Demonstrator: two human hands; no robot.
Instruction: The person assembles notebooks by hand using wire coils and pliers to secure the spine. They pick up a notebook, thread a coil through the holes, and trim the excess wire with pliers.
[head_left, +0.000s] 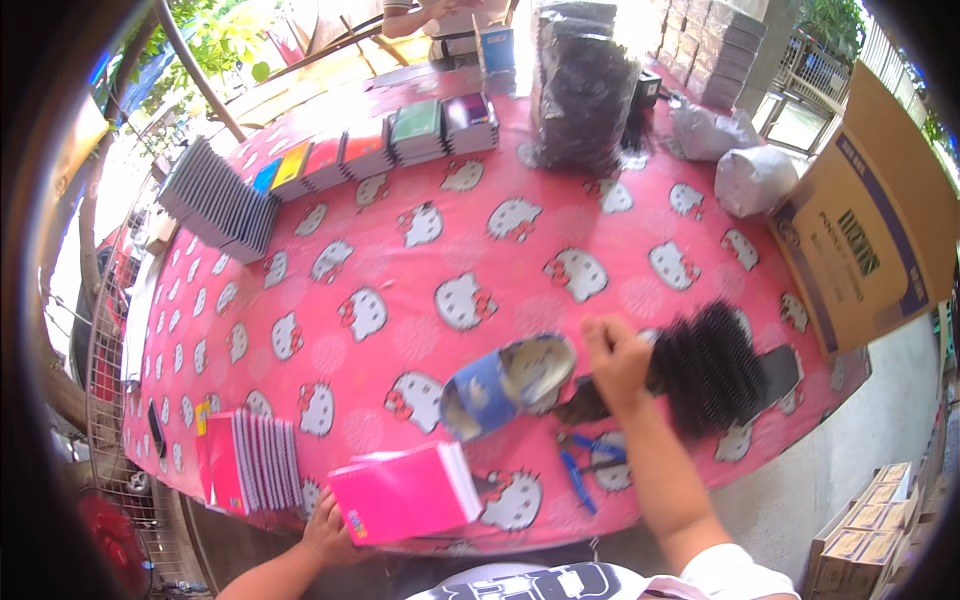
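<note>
A bright pink notebook (400, 495) lies at the table's near edge. My left hand (330, 528) grips its left side, its fingers along the cover's edge. Further right, my right hand (617, 358) is raised with fingers closed; anything pinched in them is too small to make out. Beside that hand lies a bunch of black spiral binding coils (710, 370) on a dark flat piece. A blue patterned slipper-like item (485, 400) rests left of my right hand. Below it are blue-handled pliers (578, 482).
Pink spiral notebooks (262, 465) stand at near left. Notebook stacks (365, 150) line the far side, with a leaning stack (220, 200) at far left. A plastic-wrapped black bundle (585, 100) stands at the back, a cardboard box (860, 230) at right. Another person (440, 20) is beyond the table.
</note>
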